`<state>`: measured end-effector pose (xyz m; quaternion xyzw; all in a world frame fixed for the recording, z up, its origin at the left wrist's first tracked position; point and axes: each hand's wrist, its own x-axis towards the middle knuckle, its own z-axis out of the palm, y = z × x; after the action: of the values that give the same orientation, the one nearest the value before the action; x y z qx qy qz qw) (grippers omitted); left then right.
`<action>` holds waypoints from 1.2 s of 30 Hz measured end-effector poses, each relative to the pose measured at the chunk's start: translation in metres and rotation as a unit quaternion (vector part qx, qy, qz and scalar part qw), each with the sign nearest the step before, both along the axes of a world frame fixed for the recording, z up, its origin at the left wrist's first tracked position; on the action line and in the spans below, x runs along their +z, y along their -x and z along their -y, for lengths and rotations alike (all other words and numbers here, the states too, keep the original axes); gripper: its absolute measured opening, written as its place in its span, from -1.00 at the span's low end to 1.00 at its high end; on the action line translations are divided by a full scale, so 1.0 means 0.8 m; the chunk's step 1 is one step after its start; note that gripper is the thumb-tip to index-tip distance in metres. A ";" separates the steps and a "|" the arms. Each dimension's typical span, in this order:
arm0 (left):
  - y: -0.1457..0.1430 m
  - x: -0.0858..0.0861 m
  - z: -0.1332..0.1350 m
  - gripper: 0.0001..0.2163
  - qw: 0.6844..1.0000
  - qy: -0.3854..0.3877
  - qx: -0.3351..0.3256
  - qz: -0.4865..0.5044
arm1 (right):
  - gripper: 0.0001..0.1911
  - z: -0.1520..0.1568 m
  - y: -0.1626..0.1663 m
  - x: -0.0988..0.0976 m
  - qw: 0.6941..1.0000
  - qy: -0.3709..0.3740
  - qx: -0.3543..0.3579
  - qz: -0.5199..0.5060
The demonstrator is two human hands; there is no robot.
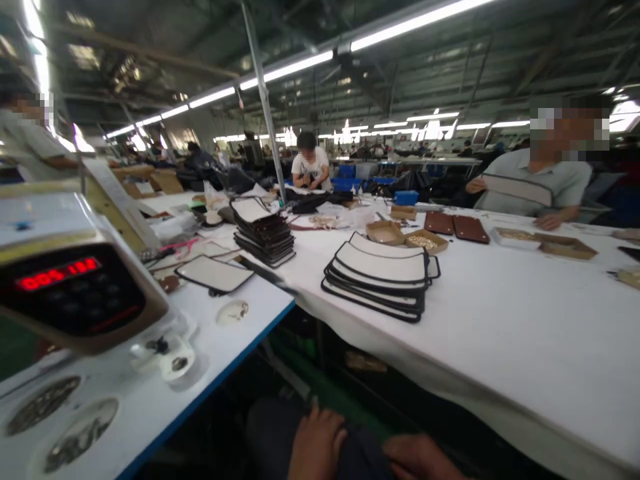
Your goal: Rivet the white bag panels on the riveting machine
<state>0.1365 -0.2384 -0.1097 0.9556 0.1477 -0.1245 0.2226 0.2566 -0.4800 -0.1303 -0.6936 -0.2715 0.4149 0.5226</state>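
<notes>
My left hand (317, 441) rests on the dark trousers (273, 427) over my leg at the bottom of the view, fingers lying over the cloth with nothing in them. My right hand (423, 456) lies beside it at the lower edge, partly cut off and a little blurred. Its fingers reach toward the leg, and I see nothing held. Beyond both hands, on the white table (500, 320), is a stack of white panels with black edging (380, 267). A taller stack of similar panels (265, 233) stands farther back to the left.
At left, a machine with a red display (75, 280) stands on a blue-edged worktop (235, 347) with recessed cups of small metal parts (80, 433). One panel (215, 272) lies there. Cardboard trays (425, 241) and brown pieces (470, 228) are across the table. A co-worker (540, 180) holds a panel.
</notes>
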 end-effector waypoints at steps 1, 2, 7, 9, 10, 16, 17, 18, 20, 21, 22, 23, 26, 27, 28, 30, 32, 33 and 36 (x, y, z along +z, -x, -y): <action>0.002 0.003 0.004 -0.74 1.000 -0.017 -0.011 0.017 | -0.72 0.016 0.005 -0.001 1.000 0.000 0.014 -0.003; 0.003 0.005 0.007 -0.72 0.999 -0.027 -0.026 0.036 | -0.71 0.032 0.010 0.000 1.000 -0.004 0.030 0.006; 0.005 -0.003 0.011 -0.69 0.997 -0.030 -0.045 0.060 | -0.62 0.075 0.026 0.002 0.993 0.035 0.055 0.095; 0.006 -0.009 0.011 -0.69 0.996 -0.030 -0.048 0.063 | -0.58 0.071 0.032 -0.007 0.993 0.095 0.038 0.062; 0.007 -0.011 0.010 -0.69 0.996 -0.031 -0.048 0.066 | -0.54 0.065 0.035 -0.013 0.991 0.123 0.027 0.036; 0.011 -0.015 0.005 -0.70 0.996 -0.025 -0.044 0.079 | -0.35 0.006 0.029 -0.049 0.982 0.168 0.037 -0.072; 0.011 -0.015 0.005 -0.70 0.996 -0.024 -0.045 0.076 | -0.36 0.000 0.025 -0.049 0.983 0.161 0.050 -0.076; 0.011 -0.014 0.004 -0.70 0.996 -0.023 -0.046 0.073 | -0.37 -0.003 0.019 -0.048 0.982 0.158 0.065 -0.077; 0.010 -0.014 0.003 -0.69 0.996 -0.021 -0.049 0.068 | -0.38 0.003 0.004 -0.041 0.978 0.166 0.096 -0.083; 0.009 -0.014 0.003 -0.69 0.996 -0.020 -0.050 0.066 | -0.40 0.012 -0.005 -0.036 0.974 0.173 0.111 -0.096; 0.008 -0.014 0.002 -0.69 0.996 -0.020 -0.050 0.065 | -0.41 0.024 -0.015 -0.029 0.969 0.180 0.121 -0.119; 0.007 -0.015 0.001 -0.69 0.996 -0.020 -0.051 0.064 | -0.43 0.037 -0.025 -0.022 0.963 0.185 0.124 -0.152; 0.002 -0.017 0.000 -0.69 0.996 -0.019 -0.053 0.062 | -0.42 0.074 -0.050 -0.002 0.936 0.186 0.085 -0.287; 0.001 -0.018 0.000 -0.69 0.996 -0.019 -0.054 0.063 | -0.40 0.082 -0.055 0.004 0.925 0.180 0.060 -0.329; 0.000 -0.019 0.000 -0.70 0.996 -0.018 -0.054 0.065 | -0.39 0.086 -0.058 0.008 0.914 0.171 0.033 -0.365; -0.002 -0.020 0.000 -0.70 0.996 -0.016 -0.055 0.066 | -0.38 0.083 -0.059 0.014 0.896 0.142 -0.011 -0.421; -0.003 -0.020 0.000 -0.70 0.996 -0.015 -0.054 0.068 | -0.39 0.067 -0.055 0.018 0.882 0.100 -0.038 -0.460; -0.003 -0.019 0.000 -0.70 0.996 -0.015 -0.053 0.068 | -0.39 0.056 -0.052 0.020 0.875 0.078 -0.044 -0.476; -0.001 -0.018 0.001 -0.70 0.997 -0.017 -0.049 0.064 | -0.37 0.021 -0.043 0.027 0.860 0.018 -0.032 -0.508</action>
<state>0.1372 -0.2389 -0.1240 0.9714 0.0881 -0.0716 0.2085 0.2912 -0.4968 -0.1085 -0.4036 0.0615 0.6977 0.5887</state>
